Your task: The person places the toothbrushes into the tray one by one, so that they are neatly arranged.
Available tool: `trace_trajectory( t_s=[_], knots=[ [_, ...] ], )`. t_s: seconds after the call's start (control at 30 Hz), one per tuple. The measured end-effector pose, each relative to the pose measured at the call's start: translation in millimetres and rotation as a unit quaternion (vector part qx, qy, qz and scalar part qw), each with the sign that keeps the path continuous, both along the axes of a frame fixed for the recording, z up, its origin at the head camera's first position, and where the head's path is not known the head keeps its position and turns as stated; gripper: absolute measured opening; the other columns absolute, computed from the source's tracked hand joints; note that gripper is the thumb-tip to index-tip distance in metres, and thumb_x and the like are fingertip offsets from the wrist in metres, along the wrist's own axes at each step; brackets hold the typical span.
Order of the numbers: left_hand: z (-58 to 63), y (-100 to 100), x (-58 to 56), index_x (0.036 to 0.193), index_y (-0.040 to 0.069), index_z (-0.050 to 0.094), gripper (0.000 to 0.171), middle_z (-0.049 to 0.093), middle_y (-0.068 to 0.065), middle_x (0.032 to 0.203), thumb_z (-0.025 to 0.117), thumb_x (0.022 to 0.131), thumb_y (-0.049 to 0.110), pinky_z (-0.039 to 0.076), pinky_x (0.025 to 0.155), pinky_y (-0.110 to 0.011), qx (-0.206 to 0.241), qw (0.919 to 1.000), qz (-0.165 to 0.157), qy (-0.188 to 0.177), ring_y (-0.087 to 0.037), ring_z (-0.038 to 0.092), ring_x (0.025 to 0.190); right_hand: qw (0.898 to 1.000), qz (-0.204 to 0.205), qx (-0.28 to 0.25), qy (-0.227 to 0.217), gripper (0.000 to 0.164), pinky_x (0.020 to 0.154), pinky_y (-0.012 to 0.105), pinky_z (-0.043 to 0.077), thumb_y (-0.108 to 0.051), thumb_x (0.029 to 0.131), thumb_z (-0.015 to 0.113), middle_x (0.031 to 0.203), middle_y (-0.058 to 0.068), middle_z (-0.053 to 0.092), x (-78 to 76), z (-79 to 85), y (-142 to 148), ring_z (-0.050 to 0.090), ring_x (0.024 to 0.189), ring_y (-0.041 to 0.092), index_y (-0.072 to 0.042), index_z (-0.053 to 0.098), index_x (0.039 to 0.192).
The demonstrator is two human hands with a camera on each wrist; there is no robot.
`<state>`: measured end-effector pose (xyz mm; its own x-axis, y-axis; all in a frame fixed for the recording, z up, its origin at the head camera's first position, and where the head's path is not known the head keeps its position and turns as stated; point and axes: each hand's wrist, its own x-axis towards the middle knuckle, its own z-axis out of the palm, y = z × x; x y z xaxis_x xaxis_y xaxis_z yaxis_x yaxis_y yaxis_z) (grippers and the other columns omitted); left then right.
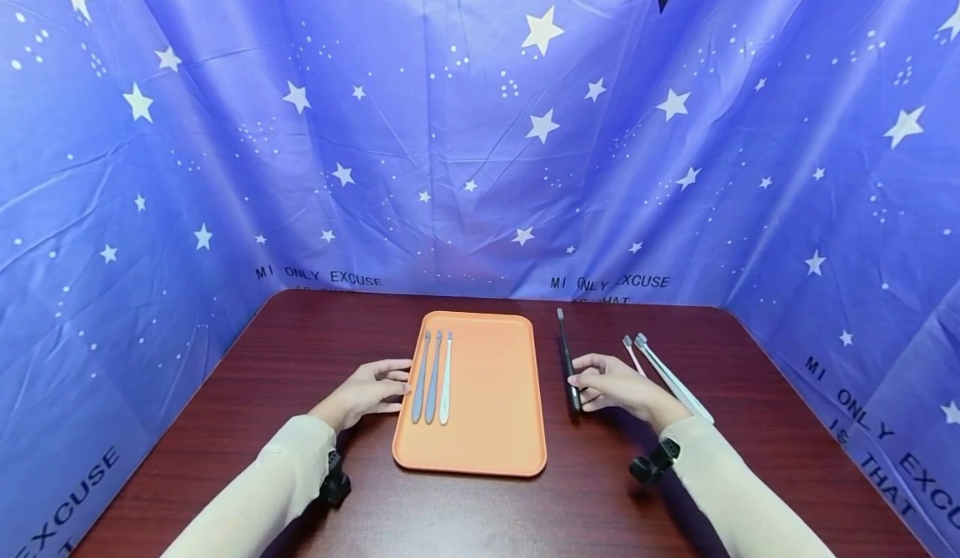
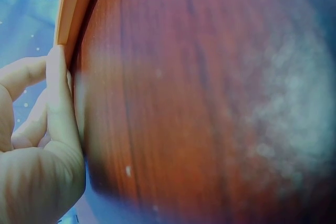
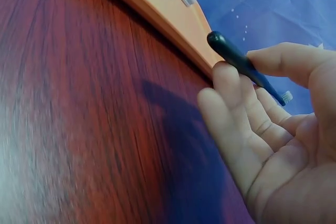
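An orange tray (image 1: 495, 391) lies on the table. On its left side rest two grey-blue toothbrushes (image 1: 432, 387) and one white toothbrush (image 1: 446, 387), side by side, heads pointing away from me. My left hand (image 1: 371, 393) touches the tray's left edge with extended fingers; in the left wrist view a fingertip meets the rim (image 2: 67, 17). To the right of the tray, my right hand (image 1: 611, 384) pinches a black toothbrush (image 1: 566, 349) between thumb and fingers. Its bristled head points away from me, and the right wrist view shows the handle's rounded end (image 3: 216, 39) nearest the camera.
Right of my right hand lie a pink toothbrush (image 1: 634, 356) and white toothbrushes (image 1: 678, 387), partly hidden by the hand and forearm. The dark red wooden table (image 1: 480, 516) is enclosed by a blue star-patterned curtain (image 1: 465, 124) at the back and sides.
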<state>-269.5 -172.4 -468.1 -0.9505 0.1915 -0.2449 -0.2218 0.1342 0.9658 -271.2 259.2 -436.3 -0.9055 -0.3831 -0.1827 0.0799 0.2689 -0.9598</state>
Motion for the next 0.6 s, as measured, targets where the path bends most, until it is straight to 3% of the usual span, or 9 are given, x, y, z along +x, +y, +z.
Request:
trace_trajectory(
  t_s=[0.2, 0.6],
  knots=[
    [0.2, 1, 1.0, 0.144, -0.001, 0.050, 0.055, 0.062, -0.018, 0.122, 0.068, 0.092, -0.002, 0.060, 0.083, -0.043, 0.002, 1.0000, 0.004, 0.003, -0.023, 0.067, 0.099, 1.000, 0.013, -0.013, -0.004, 0.051, 0.062, 0.027, 0.058, -0.013, 0.095, 0.064, 0.087, 0.003, 0.062, 0.4, 1.4, -12, 0.062, 0.072, 0.013, 0.013, 0.041, 0.132],
    [0.1, 0, 0.8, 0.144, 0.000, 0.050, 0.055, 0.063, -0.017, 0.119, 0.068, 0.092, -0.001, 0.060, 0.084, -0.042, -0.001, 1.0000, 0.000, 0.006, -0.022, 0.067, 0.099, 0.997, 0.040, -0.054, -0.031, 0.049, 0.065, 0.025, 0.056, -0.013, 0.095, 0.062, 0.083, 0.001, 0.060, -2.4, 1.2, -36, 0.060, 0.072, 0.011, 0.012, 0.040, 0.132]
  ],
)
